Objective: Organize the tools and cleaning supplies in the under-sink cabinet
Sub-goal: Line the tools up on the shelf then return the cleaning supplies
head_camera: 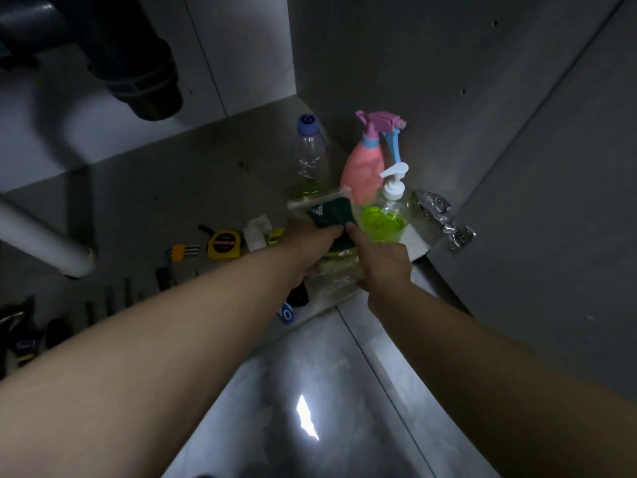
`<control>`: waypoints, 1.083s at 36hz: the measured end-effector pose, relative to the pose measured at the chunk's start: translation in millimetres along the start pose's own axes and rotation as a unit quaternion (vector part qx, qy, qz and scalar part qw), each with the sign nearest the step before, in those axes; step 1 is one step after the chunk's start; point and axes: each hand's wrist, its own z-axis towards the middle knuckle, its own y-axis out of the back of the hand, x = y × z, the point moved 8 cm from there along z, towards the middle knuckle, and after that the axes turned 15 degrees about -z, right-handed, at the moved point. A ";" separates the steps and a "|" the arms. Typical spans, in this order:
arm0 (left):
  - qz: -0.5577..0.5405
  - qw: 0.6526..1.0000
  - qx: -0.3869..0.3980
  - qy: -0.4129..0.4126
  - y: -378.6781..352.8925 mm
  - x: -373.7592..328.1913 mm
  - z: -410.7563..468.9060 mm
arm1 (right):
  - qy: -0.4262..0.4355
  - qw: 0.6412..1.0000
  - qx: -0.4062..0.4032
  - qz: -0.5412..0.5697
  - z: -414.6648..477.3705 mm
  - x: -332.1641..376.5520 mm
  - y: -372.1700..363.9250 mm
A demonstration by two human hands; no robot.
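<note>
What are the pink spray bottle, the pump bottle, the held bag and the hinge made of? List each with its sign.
Pink spray bottle: opaque matte plastic, probably; even moulded colour.
Pump bottle: clear glossy plastic, it seems; green liquid shows through.
Bag: thin clear plastic film; crinkled glints, dark pad visible inside.
Hinge: bright metal, likely steel; sharp reflections.

A yellow tape measure (224,244) reads "2m" on its round black face, and a clear bottle's blue cap (307,124) shows what looks like "6".
</note>
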 end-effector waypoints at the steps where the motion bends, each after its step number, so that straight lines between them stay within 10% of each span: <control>1: -0.015 1.000 -0.001 0.016 -3.2 2.1 1.1 | -0.009 1.000 -0.001 -0.002 -0.1 -2.4 1.3; 15: -0.120 0.988 -0.033 0.087 -23.2 3.7 11.2 | 0.007 0.993 0.050 0.105 18.0 -2.7 -12.6; 30: -0.087 0.994 -0.068 -0.013 -14.9 3.8 13.7 | 0.056 0.993 0.056 0.086 15.4 -5.8 -2.1; 39: 0.143 0.977 -0.035 -0.155 19.3 -19.0 -44.1 | 0.007 1.000 0.022 0.001 -18.0 -14.5 31.7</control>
